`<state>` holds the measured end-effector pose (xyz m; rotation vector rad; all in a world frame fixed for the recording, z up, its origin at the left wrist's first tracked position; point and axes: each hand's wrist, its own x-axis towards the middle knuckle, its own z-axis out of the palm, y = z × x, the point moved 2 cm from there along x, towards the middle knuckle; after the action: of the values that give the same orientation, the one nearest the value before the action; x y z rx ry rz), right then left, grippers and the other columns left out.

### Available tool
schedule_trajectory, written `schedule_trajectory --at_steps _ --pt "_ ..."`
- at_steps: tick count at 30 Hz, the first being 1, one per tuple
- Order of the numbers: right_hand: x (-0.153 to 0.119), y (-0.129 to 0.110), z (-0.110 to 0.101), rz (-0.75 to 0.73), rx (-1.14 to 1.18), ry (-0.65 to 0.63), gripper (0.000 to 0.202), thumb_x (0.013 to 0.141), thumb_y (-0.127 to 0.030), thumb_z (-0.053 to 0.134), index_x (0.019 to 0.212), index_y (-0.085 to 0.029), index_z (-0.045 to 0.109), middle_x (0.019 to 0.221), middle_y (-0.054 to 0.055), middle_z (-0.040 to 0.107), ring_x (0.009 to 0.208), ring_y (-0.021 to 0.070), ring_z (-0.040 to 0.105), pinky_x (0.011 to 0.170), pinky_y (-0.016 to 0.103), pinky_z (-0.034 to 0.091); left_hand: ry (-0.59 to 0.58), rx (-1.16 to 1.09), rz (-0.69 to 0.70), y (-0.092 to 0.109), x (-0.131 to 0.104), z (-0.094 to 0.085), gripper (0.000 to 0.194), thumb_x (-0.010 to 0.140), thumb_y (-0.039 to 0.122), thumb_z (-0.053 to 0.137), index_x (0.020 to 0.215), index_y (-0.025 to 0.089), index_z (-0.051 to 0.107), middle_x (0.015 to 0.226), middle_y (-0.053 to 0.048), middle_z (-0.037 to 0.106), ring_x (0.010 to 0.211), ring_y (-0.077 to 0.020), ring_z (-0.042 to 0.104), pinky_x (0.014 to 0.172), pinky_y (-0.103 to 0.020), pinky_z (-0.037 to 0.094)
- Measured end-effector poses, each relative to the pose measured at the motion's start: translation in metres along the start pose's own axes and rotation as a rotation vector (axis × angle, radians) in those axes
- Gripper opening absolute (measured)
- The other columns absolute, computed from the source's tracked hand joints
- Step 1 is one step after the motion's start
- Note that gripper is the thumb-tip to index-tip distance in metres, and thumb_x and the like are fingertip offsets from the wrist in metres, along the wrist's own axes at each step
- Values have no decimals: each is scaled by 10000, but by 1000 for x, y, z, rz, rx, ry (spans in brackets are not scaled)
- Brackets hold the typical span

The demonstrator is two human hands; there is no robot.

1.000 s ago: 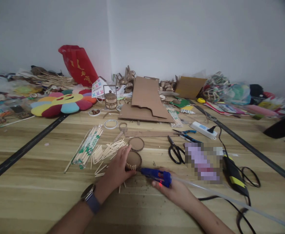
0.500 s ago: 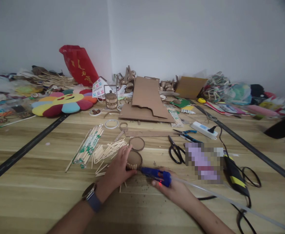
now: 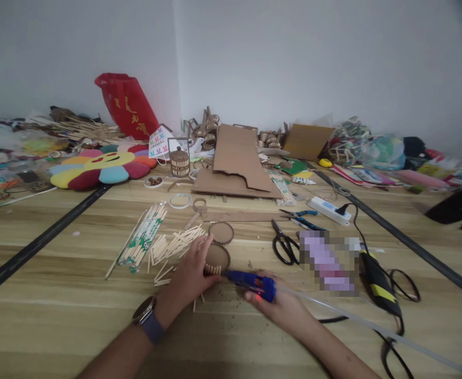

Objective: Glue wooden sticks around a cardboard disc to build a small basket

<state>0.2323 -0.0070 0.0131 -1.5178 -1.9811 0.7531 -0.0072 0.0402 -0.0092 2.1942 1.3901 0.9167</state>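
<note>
Glue gun (image 3: 250, 284), handle hidden in clasping right fingers (image 3: 252, 297), left fingers (image 3: 203, 246) gripping partly covered cardboard disc (image 3: 218, 256)

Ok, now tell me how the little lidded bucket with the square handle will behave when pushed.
The lidded bucket would probably slide, as it stands upright on the table. A push on the handle might tip it, since that thin frame rises well above the lid. The wall of slim strips suggests it is light for its size.

The wooden table (image 3: 57, 321) bears loose sticks (image 3: 177, 245), scissors (image 3: 282, 240) and cardboard (image 3: 223, 184).
</note>
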Motion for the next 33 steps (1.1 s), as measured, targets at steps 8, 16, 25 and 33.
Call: schedule_trajectory --at_steps 8,16,25,33 --pt "1 1 2 -2 -19 -26 439 813 -582 621 971 -193 749 1005 129 754 988 325 679 913 443 529 12 -8 16 0 0 1 965 710 170 790 1520 260 273 1524 -161 388 1435 -348 376 1153 -556 363" --pt "0 0 1 -16 -26 9 440 810 -593 628 991 -212 755 1015 112 760 988 316 684 917 425 534 14 -4 13 -1 0 1 945 715 201 798 1513 242 294 1517 -177 398 1433 -365 375 1145 -580 363" --pt "1 0 2 -6 -12 4 406 795 -587 640 920 -220 760 978 105 765 978 319 688 911 432 539 15 0 27 1 0 0 947 717 170 773 1515 271 273 1515 -151 408 1433 -347 379 1145 -565 371" --pt "9 7 -13 315 410 93 564 748 -715 627 914 -182 709 814 77 737 814 275 693 731 384 552 -19 -9 2 -2 1 -2 980 686 217 838 1506 278 304 1522 -152 396 1430 -361 389 1150 -570 366"
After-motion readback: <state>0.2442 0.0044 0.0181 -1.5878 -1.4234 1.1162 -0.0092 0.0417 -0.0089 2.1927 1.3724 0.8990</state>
